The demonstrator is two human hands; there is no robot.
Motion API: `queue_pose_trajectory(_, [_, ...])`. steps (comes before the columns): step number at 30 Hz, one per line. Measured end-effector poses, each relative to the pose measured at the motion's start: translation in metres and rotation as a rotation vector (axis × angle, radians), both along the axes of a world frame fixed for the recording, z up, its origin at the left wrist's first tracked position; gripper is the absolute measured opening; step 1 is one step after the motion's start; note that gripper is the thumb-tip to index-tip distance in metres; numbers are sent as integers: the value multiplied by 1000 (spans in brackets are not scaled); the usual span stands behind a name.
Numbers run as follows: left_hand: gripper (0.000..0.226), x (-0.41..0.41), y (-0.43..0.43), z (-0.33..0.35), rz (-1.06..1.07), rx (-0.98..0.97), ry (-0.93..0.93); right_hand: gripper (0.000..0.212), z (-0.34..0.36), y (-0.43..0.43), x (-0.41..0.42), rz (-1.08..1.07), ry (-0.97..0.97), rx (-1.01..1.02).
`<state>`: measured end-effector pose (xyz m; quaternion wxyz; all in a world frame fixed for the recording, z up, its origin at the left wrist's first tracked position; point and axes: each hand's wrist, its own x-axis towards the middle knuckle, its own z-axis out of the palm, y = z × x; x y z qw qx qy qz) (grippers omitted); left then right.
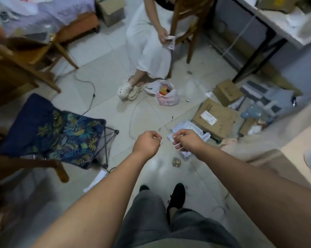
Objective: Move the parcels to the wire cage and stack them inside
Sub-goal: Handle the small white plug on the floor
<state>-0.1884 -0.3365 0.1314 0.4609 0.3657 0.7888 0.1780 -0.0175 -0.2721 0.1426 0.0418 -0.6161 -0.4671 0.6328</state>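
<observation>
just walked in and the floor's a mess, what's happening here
A person stands with both arms out, left hand and right hand with fingers curled; whether they pinch anything is unclear. White bag parcels and cardboard boxes lie on the floor beyond the hands. Another person sits on a wooden chair. No wire cage is in view.

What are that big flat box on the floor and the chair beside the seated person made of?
Box: apparently brown cardboard, matte, with a white label stuck on. Chair: seemingly varnished wood, orange-brown with a faint sheen.
</observation>
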Motion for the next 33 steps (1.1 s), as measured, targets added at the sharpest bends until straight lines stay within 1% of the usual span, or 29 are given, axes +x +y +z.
queue_pose_trajectory(9, [22,32,137,-40,-442,-63,41,11,-28,63,63,-413,-42,-55])
queue_pose_trajectory(13, [22,59,189,-65,-586,-66,54,17,-53,82,86,-535,-61,-95])
queue_pose_trajectory(15, [23,74,210,-79,-628,-71,69,12,-69,93,96,-569,-58,-106])
queue_pose_trajectory(19, [23,102,248,-118,-646,-93,104,8,-116,125,120,-590,-52,-101])
queue_pose_trajectory(22, [26,118,272,-161,-576,-126,96,10,-163,152,138,-596,-41,-110])
queue_pose_trajectory(24, [28,128,284,-196,-511,-151,68,9,-199,166,149,-610,-51,-117])
queue_pose_trajectory(26, [24,136,290,-233,-456,-188,22,6,-237,173,158,-633,-63,-124])
queue_pose_trajectory(28, [24,141,291,-273,-454,-227,-4,7,-279,175,163,-650,-91,-149])
queue_pose_trajectory(30, [23,144,289,-316,-500,-262,-11,4,-323,174,165,-644,-146,-167])
queue_pose_trajectory(31, [21,147,287,-336,-524,-281,-12,6,-344,172,166,-633,-177,-175])
queue_pose_trajectory(33, [17,155,285,-380,-551,-296,-25,32,-388,170,168,-605,-228,-181])
